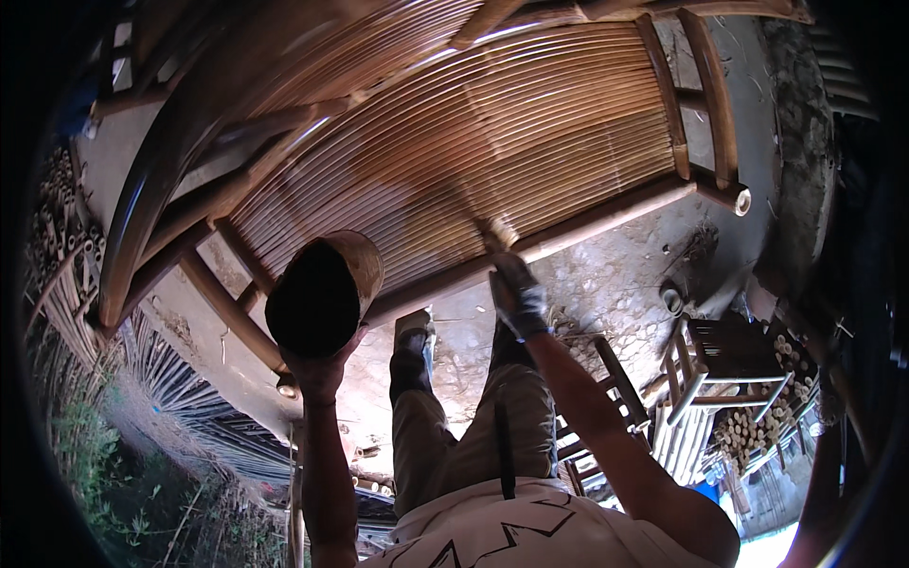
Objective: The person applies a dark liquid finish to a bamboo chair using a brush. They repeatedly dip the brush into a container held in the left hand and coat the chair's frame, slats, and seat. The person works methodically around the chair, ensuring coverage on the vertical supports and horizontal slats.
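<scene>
My left hand [320, 375] holds up a round, tan container [367, 263] from below. Its wide mouth shows a dark inside; I cannot tell what it holds or how full it is. A glove covers my right hand [518, 295], which is closed around a brush [496, 233]. The bristles are at the slatted seat of a long bamboo bench [578, 123], close to its front rail [606, 223], and are slightly blurred. Much of the seat has a glossy brown sheen. The container stands in front of the seat's near left part and hides some of it.
The bench's thick curved arm [151, 213] rises at the left. On the right stands a small bamboo chair [724, 355] by a stack of cut bamboo poles [772, 417]. Bundled thin canes [180, 379] lie at the left, beside green plants [90, 464]. Bare ground [587, 293] surrounds my feet.
</scene>
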A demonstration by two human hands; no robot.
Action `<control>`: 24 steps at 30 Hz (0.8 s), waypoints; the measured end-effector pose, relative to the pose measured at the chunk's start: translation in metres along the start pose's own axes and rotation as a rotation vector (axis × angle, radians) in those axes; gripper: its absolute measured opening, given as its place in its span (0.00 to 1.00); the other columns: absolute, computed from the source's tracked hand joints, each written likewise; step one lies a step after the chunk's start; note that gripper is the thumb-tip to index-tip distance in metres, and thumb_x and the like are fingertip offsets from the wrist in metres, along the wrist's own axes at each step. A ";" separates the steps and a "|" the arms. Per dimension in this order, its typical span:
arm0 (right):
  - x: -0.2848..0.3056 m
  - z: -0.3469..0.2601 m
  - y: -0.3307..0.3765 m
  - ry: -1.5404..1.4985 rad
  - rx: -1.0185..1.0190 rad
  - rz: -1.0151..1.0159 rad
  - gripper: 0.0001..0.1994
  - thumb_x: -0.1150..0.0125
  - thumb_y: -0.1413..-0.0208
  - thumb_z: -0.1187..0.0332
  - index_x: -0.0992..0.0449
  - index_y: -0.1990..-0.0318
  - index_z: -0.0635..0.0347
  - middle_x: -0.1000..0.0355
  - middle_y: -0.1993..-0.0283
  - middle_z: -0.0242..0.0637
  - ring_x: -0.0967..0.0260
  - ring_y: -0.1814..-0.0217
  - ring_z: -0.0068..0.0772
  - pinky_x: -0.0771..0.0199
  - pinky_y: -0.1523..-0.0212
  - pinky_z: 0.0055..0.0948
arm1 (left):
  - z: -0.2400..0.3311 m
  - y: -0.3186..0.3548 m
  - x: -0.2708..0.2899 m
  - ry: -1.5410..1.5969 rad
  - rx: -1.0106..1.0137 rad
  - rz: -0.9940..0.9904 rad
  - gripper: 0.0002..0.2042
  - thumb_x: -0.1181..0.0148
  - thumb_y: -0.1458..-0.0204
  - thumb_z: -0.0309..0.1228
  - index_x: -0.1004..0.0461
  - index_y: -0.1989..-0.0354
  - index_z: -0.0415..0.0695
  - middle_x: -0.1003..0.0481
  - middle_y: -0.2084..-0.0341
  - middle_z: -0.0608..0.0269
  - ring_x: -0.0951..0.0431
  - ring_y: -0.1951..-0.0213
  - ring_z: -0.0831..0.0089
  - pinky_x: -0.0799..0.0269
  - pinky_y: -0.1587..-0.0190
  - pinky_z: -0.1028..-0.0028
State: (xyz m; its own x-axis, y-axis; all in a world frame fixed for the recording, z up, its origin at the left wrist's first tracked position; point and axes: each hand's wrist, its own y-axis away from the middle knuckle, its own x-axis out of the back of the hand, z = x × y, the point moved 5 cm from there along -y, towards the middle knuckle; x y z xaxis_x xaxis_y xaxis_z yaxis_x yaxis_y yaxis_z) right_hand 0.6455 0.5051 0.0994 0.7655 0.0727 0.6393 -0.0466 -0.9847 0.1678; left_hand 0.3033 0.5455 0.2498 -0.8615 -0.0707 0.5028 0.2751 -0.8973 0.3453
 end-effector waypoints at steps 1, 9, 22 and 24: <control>-0.019 -0.021 0.007 0.042 0.004 -0.024 0.12 0.40 0.42 0.69 0.24 0.51 0.51 0.25 0.50 0.43 0.27 0.47 0.50 0.26 0.47 0.41 | -0.006 0.003 0.012 0.007 0.020 -0.007 0.50 0.20 0.68 0.23 0.43 0.33 0.38 0.33 0.40 0.53 0.31 0.40 0.63 0.38 0.34 0.63; -0.062 -0.130 0.026 -0.250 0.142 0.114 0.07 0.35 0.44 0.76 0.19 0.58 0.59 0.22 0.55 0.37 0.24 0.52 0.34 0.24 0.51 0.30 | -0.021 0.009 0.059 0.731 -0.067 -0.277 0.54 0.18 0.64 0.32 0.50 0.29 0.47 0.41 0.34 0.55 0.37 0.35 0.56 0.30 0.37 0.52; 0.117 -0.401 -0.010 0.426 0.973 -0.697 0.19 0.34 0.56 0.66 0.23 0.52 0.46 0.25 0.58 0.29 0.33 0.67 0.33 0.32 0.69 0.34 | 0.011 0.035 0.033 0.273 -0.429 -0.579 0.49 0.20 0.61 0.37 0.44 0.31 0.40 0.41 0.35 0.53 0.39 0.33 0.62 0.41 0.32 0.64; 0.107 -0.393 -0.002 0.456 0.916 -0.651 0.18 0.34 0.56 0.67 0.23 0.54 0.47 0.25 0.58 0.28 0.32 0.66 0.33 0.32 0.68 0.35 | 0.021 0.041 0.022 0.340 -0.475 -0.587 0.50 0.19 0.65 0.38 0.42 0.32 0.39 0.40 0.35 0.53 0.38 0.34 0.60 0.40 0.32 0.63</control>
State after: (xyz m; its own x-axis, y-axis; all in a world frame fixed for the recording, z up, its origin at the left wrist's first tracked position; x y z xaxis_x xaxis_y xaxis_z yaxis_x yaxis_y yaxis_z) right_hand 0.4751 0.5775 0.4627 0.1715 0.4635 0.8694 0.8756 -0.4761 0.0810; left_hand 0.3046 0.5168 0.2915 -0.9119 0.4072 0.0519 -0.4036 -0.9125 0.0669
